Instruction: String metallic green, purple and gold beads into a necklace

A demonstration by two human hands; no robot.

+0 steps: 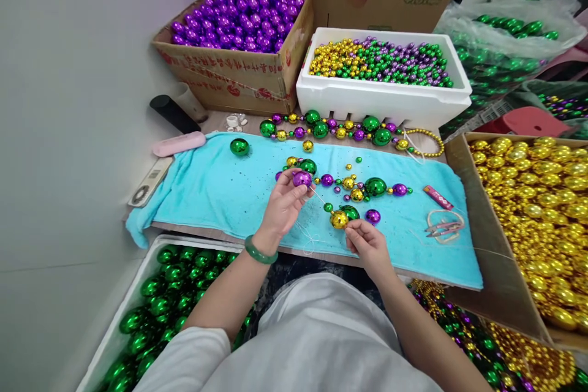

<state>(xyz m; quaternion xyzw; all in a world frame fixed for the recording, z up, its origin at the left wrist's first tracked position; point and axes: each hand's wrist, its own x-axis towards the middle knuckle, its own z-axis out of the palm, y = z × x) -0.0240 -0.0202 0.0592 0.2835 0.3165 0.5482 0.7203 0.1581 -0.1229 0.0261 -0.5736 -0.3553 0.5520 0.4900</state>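
My left hand pinches a purple ball over a turquoise towel; a green bangle sits on that wrist. A thin thread runs from the ball toward my right hand, whose fingers are closed on it just below a gold ball. Green and purple balls lie beside the gold one. A partly strung row of mixed balls stretches across the towel behind my hands.
A finished bead strand lies along the towel's far edge. Boxes surround the board: purple balls, mixed small beads, gold balls, green balls. Thread snips and a lone green ball rest on the towel.
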